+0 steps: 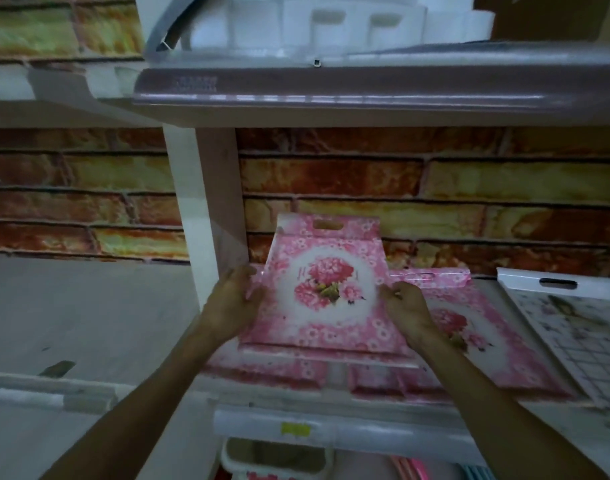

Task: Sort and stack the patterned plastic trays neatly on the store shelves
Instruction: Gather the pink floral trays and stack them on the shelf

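Pink floral rectangular plastic tray (326, 296) at frame centre, far end tilted up, over a matching pink tray (476, 337) on the pale shelf (331, 400). Left hand (232, 303) grips its left edge, right hand (405, 306) pinches its right edge. White patterned tray (570, 327) far right.

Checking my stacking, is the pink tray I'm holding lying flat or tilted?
Tilted. The pink tray has its far handle end raised toward the brick wall, its near edge low over the stack.
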`<state>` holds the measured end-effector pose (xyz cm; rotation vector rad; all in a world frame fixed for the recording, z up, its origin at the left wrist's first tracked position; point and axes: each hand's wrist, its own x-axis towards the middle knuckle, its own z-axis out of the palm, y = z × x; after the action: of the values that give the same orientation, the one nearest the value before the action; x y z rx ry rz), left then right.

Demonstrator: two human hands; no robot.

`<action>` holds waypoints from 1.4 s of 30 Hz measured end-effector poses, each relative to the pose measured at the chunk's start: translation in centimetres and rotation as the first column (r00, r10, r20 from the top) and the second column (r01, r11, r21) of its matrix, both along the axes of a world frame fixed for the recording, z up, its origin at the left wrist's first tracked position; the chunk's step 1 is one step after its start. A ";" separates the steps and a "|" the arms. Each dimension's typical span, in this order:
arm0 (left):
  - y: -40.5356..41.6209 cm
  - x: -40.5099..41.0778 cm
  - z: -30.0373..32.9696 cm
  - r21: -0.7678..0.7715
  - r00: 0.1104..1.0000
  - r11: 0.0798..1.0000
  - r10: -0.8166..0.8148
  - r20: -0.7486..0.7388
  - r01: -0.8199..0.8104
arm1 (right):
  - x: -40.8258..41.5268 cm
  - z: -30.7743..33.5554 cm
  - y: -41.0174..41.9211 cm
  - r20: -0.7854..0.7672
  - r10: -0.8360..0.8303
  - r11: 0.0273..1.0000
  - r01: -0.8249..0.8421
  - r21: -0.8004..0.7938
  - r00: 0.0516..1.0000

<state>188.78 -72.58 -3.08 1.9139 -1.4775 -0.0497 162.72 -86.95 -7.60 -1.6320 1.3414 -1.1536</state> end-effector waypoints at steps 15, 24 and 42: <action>-2.9 8.6 -3.9 0.243 0.980 0.968 0.099 -0.174 -0.054 | 7.2 -0.1 1.9 -0.456 0.003 1.000 -0.015 -0.021 0.890; -2.8 11.3 -6.8 0.334 0.993 0.941 0.087 -0.079 -0.056 | 10.1 -2.9 2.7 -0.645 0.024 1.000 -0.030 0.002 0.764; -4.6 11.5 -7.3 0.493 0.968 0.867 -0.053 0.247 -0.079 | 7.3 -0.9 2.1 -0.779 0.066 0.980 -0.188 -0.068 0.624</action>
<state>200.32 -77.18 -10.35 2.4191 -1.7467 -0.2079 170.04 -84.88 -8.52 -2.4494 1.6218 -0.4260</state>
